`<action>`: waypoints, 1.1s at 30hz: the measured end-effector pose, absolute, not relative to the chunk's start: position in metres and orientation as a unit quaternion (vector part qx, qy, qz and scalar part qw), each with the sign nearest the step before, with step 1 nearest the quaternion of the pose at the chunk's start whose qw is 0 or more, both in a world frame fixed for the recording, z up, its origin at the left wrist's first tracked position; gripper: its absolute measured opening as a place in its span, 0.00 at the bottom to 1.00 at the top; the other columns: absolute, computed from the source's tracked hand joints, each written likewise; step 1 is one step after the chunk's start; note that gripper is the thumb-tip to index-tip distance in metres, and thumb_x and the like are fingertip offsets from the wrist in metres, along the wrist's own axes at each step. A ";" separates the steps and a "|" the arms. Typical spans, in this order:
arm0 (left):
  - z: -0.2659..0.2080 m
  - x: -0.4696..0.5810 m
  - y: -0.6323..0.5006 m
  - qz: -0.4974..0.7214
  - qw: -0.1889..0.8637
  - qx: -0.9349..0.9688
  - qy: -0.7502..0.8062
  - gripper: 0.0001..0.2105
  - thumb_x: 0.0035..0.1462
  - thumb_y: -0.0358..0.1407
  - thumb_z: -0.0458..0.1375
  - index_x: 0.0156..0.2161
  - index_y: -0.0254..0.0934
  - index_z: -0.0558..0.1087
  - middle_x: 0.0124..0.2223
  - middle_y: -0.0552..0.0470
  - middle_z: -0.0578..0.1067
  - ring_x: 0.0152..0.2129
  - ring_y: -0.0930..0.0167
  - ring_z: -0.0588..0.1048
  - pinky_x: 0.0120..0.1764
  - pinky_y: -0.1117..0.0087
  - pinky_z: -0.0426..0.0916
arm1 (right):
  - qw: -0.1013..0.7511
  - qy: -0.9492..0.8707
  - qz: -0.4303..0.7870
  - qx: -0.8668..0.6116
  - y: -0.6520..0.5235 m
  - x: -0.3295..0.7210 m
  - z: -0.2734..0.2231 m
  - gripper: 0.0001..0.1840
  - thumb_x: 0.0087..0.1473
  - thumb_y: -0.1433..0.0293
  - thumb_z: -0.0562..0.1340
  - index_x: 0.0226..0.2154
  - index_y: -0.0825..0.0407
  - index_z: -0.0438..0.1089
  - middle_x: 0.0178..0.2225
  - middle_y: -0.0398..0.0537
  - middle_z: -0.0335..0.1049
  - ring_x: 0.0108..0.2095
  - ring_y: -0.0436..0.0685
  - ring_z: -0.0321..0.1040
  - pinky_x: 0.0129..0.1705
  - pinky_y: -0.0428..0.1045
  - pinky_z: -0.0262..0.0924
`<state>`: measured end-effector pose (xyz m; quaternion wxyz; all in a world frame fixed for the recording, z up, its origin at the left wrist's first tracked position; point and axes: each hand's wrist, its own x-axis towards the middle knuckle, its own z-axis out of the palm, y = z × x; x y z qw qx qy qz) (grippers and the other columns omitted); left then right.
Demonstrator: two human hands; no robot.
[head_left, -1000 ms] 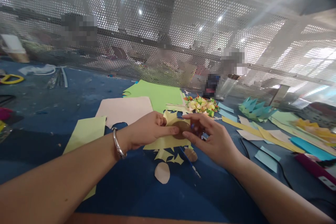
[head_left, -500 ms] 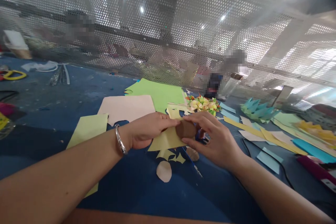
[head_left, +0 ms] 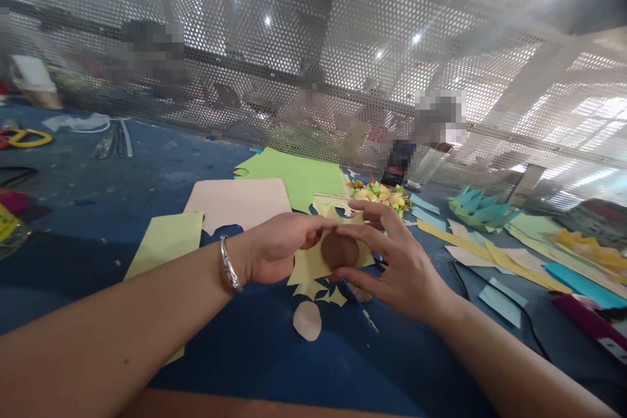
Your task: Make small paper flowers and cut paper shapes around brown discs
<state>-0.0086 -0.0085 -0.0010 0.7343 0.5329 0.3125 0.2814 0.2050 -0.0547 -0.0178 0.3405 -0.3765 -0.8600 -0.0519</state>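
My left hand (head_left: 277,249) is closed, its thumb and finger pinching the upper edge of a pale yellow paper sheet (head_left: 307,266). A flat brown round piece (head_left: 340,251) lies against that sheet. My right hand (head_left: 404,264) grips the round piece, with fingertips at its top and the thumb at its lower edge. Below are jagged yellow scraps (head_left: 309,289), a pale pink paper oval (head_left: 307,321) and a blue thin stick-like tool (head_left: 361,305), partly under the hand. Another round piece is mostly hidden beneath my right thumb.
Pink paper (head_left: 238,199), yellow-green paper (head_left: 164,241) and a bright green sheet (head_left: 304,176) lie beyond my hands. Paper flowers (head_left: 379,194) stand behind. Paper strips (head_left: 490,248), a black cable (head_left: 531,333) and a magenta tool (head_left: 585,320) are at right. A perforated metal screen (head_left: 294,72) closes the back.
The brown round piece has shifted slightly left and down against the yellow sheet. The sheet has moved a little to the right, and my right-hand fingers have spread around the round piece.
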 end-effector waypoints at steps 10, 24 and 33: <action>0.005 -0.011 -0.014 0.254 0.795 0.452 0.315 0.02 0.52 0.29 0.63 0.29 0.35 0.77 0.30 0.54 0.75 0.29 0.71 0.72 0.36 0.70 0.65 | 0.337 -0.858 -0.046 -0.385 -0.056 0.204 -0.017 0.27 0.57 0.57 0.71 0.56 0.45 0.71 0.63 0.59 0.59 0.62 0.69 0.62 0.59 0.64 0.66; 0.000 -0.012 -0.012 0.259 0.750 0.560 0.240 0.02 0.52 0.28 0.66 0.32 0.33 0.78 0.35 0.49 0.80 0.35 0.70 0.75 0.44 0.69 0.66 | 0.358 -0.840 -0.034 -0.407 -0.053 0.206 -0.018 0.31 0.57 0.61 0.71 0.61 0.41 0.66 0.66 0.56 0.56 0.65 0.70 0.60 0.62 0.68 0.63; 0.010 -0.014 -0.015 0.307 0.685 0.601 0.275 0.21 0.47 0.30 0.73 0.22 0.38 0.61 0.22 0.61 0.62 0.25 0.74 0.66 0.34 0.72 0.65 | 0.433 -0.774 0.067 -0.457 -0.051 0.205 -0.019 0.42 0.55 0.62 0.72 0.67 0.43 0.55 0.55 0.54 0.70 0.47 0.62 0.74 0.48 0.60 0.73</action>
